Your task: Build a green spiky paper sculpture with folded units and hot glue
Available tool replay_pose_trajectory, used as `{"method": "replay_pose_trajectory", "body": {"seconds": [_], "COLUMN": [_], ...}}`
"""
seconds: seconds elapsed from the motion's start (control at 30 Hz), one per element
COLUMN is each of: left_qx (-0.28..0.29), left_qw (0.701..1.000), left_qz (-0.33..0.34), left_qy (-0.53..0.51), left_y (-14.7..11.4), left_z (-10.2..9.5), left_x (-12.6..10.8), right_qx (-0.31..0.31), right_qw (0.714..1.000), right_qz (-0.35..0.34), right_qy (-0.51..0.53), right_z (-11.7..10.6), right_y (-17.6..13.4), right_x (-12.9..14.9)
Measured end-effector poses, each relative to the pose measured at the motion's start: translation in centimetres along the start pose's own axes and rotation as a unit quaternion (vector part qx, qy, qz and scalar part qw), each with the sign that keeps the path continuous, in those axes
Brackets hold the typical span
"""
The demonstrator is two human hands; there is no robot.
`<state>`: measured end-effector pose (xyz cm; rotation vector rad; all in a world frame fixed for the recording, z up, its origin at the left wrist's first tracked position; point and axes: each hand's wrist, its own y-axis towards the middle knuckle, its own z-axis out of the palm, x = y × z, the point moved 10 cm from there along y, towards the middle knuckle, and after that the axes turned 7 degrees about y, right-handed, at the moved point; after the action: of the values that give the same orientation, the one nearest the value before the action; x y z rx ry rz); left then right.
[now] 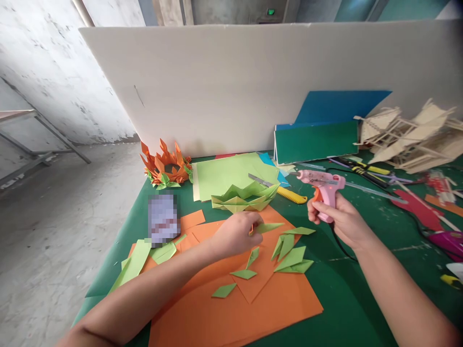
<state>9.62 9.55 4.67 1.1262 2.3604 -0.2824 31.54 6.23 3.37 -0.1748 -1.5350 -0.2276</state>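
Note:
My left hand (240, 232) is closed on a folded green paper leaf (269, 227), whose pointed end sticks out to the right. In my right hand (338, 214) is a pink hot glue gun (327, 185), held by its handle, nozzle to the left and a clear glue stick out the back. Just beyond my left hand sits a folded green paper ring (244, 196) with a zigzag rim. Several loose green paper leaves (292, 258) lie on orange paper sheets (231, 323) below and right of my left hand.
An orange and green paper crown (167, 166) stands at the back left. A yellow utility knife (289, 193) lies behind the ring on green sheets (231, 171). At right are a wooden stick model (412, 135), pliers and the glue gun's cord; a white board (235, 86) stands behind.

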Motion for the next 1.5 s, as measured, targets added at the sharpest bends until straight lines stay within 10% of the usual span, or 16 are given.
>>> {"method": "replay_pose_trajectory", "body": {"seconds": [0.2, 0.43, 0.8, 1.5], "left_qx": [0.010, 0.003, -0.046, -0.070], "left_qw": [0.911, 0.807, 0.896, 0.867], "left_qz": [-0.076, -0.138, -0.131, -0.110], "left_qy": [-0.405, -0.574, -0.421, -0.481], "left_y": [-0.2, 0.1, 0.4, 0.6], "left_z": [-1.5, -0.6, -2.1, -2.2], "left_x": [1.9, 3.5, 5.7, 5.8], "right_qx": [0.059, -0.009, -0.078, -0.090], "right_qw": [0.998, 0.989, 0.942, 0.940], "right_qz": [-0.018, -0.028, -0.128, -0.128], "right_qy": [-0.001, -0.143, -0.299, -0.304], "right_z": [1.8, 2.2, 4.1, 3.4], "right_y": [-1.1, -1.9, -3.3, -3.2], "right_x": [0.2, 0.3, 2.8, 2.4]}}
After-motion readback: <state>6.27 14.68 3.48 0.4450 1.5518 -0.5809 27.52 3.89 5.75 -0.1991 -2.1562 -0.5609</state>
